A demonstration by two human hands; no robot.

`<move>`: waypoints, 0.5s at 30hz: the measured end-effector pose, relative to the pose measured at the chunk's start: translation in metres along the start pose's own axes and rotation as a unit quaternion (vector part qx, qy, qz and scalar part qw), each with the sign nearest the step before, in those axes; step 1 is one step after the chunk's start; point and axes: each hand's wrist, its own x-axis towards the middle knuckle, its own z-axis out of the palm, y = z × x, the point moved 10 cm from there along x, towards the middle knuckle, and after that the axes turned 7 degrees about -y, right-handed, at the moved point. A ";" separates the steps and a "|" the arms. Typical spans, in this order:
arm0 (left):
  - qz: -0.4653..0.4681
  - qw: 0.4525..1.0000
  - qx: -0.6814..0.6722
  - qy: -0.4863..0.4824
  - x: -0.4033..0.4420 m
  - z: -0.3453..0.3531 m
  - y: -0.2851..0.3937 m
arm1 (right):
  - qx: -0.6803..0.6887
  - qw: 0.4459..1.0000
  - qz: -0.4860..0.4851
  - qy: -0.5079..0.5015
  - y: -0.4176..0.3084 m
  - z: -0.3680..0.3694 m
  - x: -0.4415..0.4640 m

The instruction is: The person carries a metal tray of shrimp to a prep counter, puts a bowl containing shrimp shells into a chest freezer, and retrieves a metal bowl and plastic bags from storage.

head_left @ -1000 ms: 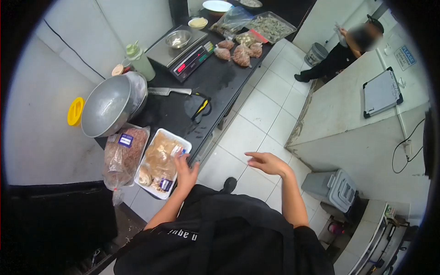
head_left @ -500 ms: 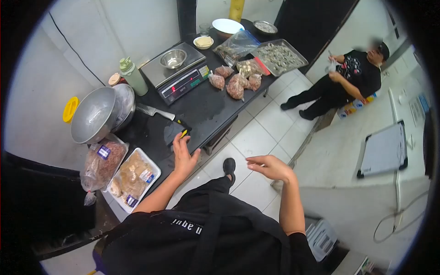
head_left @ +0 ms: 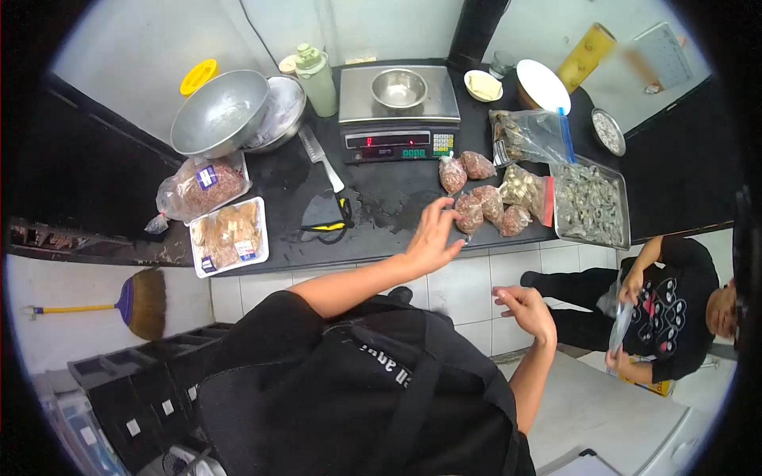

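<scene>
The knotted bag of minced meat [head_left: 468, 214] sits at the near edge of the black table [head_left: 278, 252], right of centre, closest to the left hand [head_left: 435, 238]. A second ago that hand was beside the white foam pack [head_left: 230, 236] at the table's left end; now it has come across to the meat bags, which puts them, rather than the pack, within reach. The left arm stretches forward and right, its fingers loosely spread and holding nothing; whether a fingertip touches the bag I cannot tell. The right hand [head_left: 528, 313] hangs lower, over the floor, half curled, with no object visible in it, though its inner side is hidden. Around the bag cluster four similar ones; farther right lies a metal tray [head_left: 625, 210] of grey pieces. The scale [head_left: 399, 143] stands beyond, far and left, and another person [head_left: 675, 305] is at the right.
</scene>
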 end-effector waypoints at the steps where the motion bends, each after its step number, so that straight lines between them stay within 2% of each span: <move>1: -0.016 0.999 0.028 0.015 0.002 0.001 -0.007 | -0.029 0.999 0.002 -0.025 0.005 -0.013 0.007; 3: -0.076 0.995 0.055 0.046 -0.003 -0.002 -0.025 | -0.055 0.995 0.003 -0.078 0.012 -0.038 0.022; 4: -0.049 0.993 0.074 0.073 -0.004 -0.005 -0.024 | -0.095 0.992 -0.001 -0.079 0.021 -0.061 0.030; 6: -0.115 0.987 0.098 0.045 -0.009 0.000 -0.038 | -0.088 0.993 -0.013 -0.079 0.023 -0.106 0.041; 7: -0.136 0.981 0.117 0.068 -0.017 -0.009 -0.032 | -0.072 0.994 -0.019 -0.076 0.013 -0.126 0.042; 9: -0.232 0.970 0.046 0.059 -0.034 -0.005 -0.028 | -0.049 0.996 -0.037 -0.066 0.004 -0.176 0.043; 10: -0.246 0.965 0.011 0.087 -0.034 -0.006 -0.018 | -0.040 0.996 -0.050 -0.059 0.007 -0.205 0.047; 12: -0.240 0.962 0.039 0.127 -0.035 0.001 0.003 | -0.026 0.998 -0.059 -0.030 0.007 -0.251 0.047; 15: -0.243 0.947 0.114 0.179 -0.042 0.004 0.038 | -0.056 0.994 -0.075 -0.061 0.002 -0.278 0.062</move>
